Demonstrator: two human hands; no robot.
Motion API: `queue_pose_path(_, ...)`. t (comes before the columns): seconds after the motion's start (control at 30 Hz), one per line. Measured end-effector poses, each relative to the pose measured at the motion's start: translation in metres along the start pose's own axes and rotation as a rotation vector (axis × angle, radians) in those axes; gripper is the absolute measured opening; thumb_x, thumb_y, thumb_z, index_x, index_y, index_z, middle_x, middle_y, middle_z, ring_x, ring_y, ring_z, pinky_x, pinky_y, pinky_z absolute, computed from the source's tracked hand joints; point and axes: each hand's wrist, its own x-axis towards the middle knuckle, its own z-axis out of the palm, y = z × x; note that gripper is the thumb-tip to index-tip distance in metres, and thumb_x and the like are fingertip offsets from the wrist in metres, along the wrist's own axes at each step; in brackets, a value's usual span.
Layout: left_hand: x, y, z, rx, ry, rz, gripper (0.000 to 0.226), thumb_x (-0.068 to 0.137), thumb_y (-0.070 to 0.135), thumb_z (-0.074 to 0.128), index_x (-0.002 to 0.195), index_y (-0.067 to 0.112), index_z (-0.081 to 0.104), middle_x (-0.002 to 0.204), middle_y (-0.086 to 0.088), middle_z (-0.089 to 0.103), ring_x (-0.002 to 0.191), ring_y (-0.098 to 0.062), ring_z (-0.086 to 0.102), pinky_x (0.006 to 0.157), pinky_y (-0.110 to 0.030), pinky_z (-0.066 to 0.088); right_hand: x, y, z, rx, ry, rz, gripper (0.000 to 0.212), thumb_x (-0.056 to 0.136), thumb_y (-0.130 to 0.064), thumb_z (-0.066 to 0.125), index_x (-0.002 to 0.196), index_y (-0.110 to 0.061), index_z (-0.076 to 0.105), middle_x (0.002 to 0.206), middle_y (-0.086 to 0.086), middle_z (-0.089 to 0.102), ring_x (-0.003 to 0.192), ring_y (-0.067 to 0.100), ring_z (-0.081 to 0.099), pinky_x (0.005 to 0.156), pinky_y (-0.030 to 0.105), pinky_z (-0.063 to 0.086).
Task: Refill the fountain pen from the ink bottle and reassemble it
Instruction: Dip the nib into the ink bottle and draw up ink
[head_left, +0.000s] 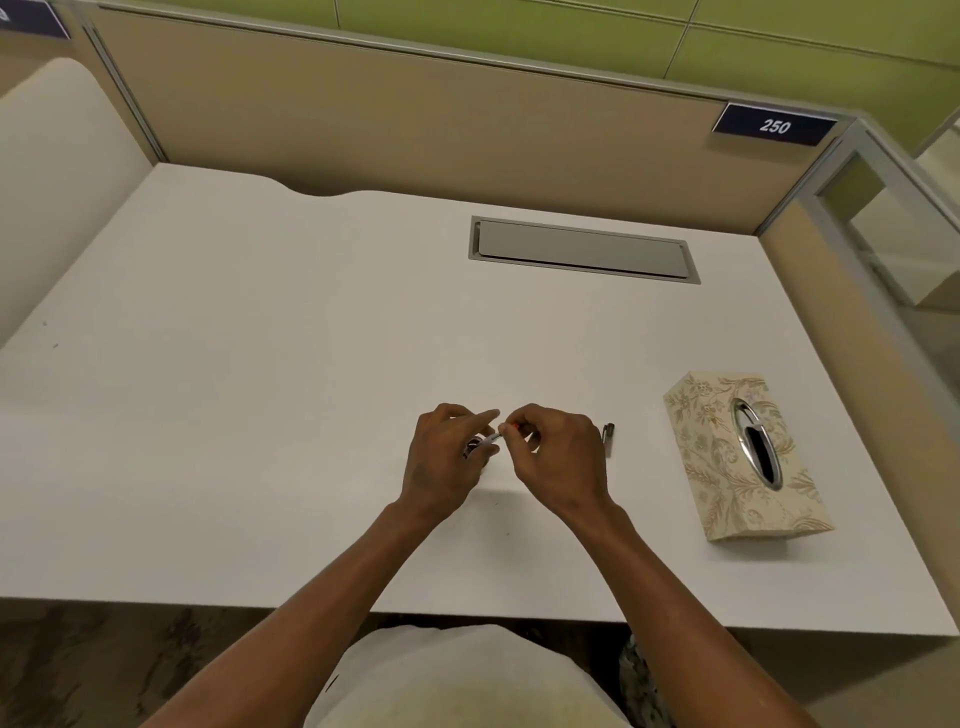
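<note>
Left hand (447, 457) grips the pen (488, 440); right hand (558, 457) pinches its red-tipped end (514, 426); likely working the filler; ink bottle unseen; steady twist next.

Both hands met over the desk, fingers curled in a shared pinch.

The left hand (447, 457) reached in from seven o'clock, forearm bare, fingers bent and pointing toward two o'clock. The right hand (558, 457) came in from five o'clock, knuckles up, its thumb and fingertips (511, 418) closed toward the left hand's at the middle, pinching something small.
</note>
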Motion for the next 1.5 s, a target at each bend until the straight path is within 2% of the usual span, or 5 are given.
queue_pose_path(0.3, 0.005, -0.008, 0.000, -0.054, -0.016, -0.046, 0.033, 0.086, 0.016, 0.076, 0.119, 0.016, 0.074, 0.091, 0.008, 0.077, 0.100, -0.003, 0.046, 0.086, -0.028, 0.036, 0.007, 0.008, 0.012, -0.021, -0.040, -0.049, 0.013, 0.092, -0.030, 0.067, 0.092, -0.023, 0.078, 0.083, -0.008, 0.078, 0.073, 0.014, 0.071, 0.068, 0.038, 0.056)
queue_pose_path(0.57, 0.011, -0.018, -0.003, -0.123, -0.094, -0.102, 0.034, 0.087, 0.013, 0.071, 0.120, 0.020, 0.074, 0.090, 0.012, 0.067, 0.101, -0.011, 0.048, 0.079, -0.012, 0.032, 0.012, 0.005, 0.019, -0.093, -0.034, -0.113, 0.009, 0.092, -0.022, 0.068, 0.089, -0.023, 0.075, 0.076, -0.005, 0.075, 0.067, 0.019, 0.067, 0.059, 0.037, 0.054)
queue_pose_path(0.77, 0.014, -0.023, -0.005, -0.148, -0.107, -0.091, 0.034, 0.083, 0.007, 0.072, 0.113, 0.021, 0.076, 0.083, 0.030, 0.054, 0.090, -0.011, 0.046, 0.076, -0.021, 0.036, 0.017, 0.007, 0.021, -0.128, -0.065, -0.143, 0.008, 0.092, -0.021, 0.067, 0.089, -0.024, 0.074, 0.073, -0.006, 0.072, 0.066, 0.020, 0.064, 0.058, 0.037, 0.052)
queue_pose_path(1.17, 0.010, -0.030, -0.003, -0.166, -0.148, -0.127, 0.035, 0.089, 0.017, 0.070, 0.123, 0.026, 0.073, 0.092, 0.024, 0.053, 0.103, -0.015, 0.050, 0.079, -0.021, 0.042, 0.015, 0.004, 0.008, -0.001, -0.177, -0.150, 0.023, 0.087, -0.019, 0.075, 0.110, -0.024, 0.075, 0.088, -0.012, 0.077, 0.082, 0.009, 0.070, 0.077, 0.026, 0.053)
queue_pose_path(1.5, 0.003, -0.035, 0.004, -0.141, -0.088, -0.123, 0.033, 0.090, 0.024, 0.070, 0.123, 0.026, 0.071, 0.099, 0.011, 0.074, 0.115, -0.017, 0.053, 0.089, -0.029, 0.042, 0.012, 0.011, 0.013, -0.029, -0.083, -0.167, 0.006, 0.088, -0.021, 0.076, 0.094, -0.023, 0.076, 0.091, -0.011, 0.076, 0.083, 0.014, 0.069, 0.075, 0.038, 0.056)
